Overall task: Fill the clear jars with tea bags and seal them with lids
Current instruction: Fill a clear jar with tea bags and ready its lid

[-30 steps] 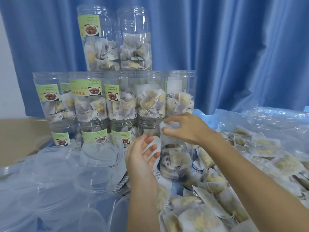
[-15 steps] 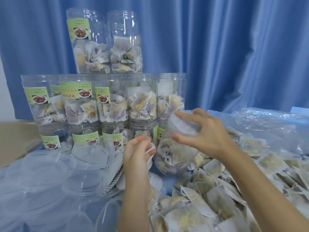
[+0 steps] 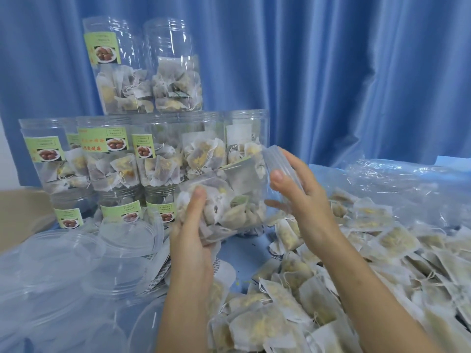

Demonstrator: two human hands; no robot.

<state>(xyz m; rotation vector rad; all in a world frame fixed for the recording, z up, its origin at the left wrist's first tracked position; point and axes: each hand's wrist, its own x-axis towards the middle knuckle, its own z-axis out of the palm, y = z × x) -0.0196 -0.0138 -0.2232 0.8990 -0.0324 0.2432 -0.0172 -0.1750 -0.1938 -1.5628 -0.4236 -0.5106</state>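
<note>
The left hand (image 3: 193, 225) holds the bottom of a clear jar (image 3: 229, 197) full of tea bags, fingers closed around it, and the jar is tilted in the air in front of the stacked jars (image 3: 142, 154). The right hand (image 3: 298, 189) grips its upper end, where a clear lid (image 3: 277, 159) sits, above the loose tea bags (image 3: 331, 263) on the table

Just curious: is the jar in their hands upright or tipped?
Tipped. The jar leans, its base in the left hand, its mouth end up-right in the right hand.
</note>
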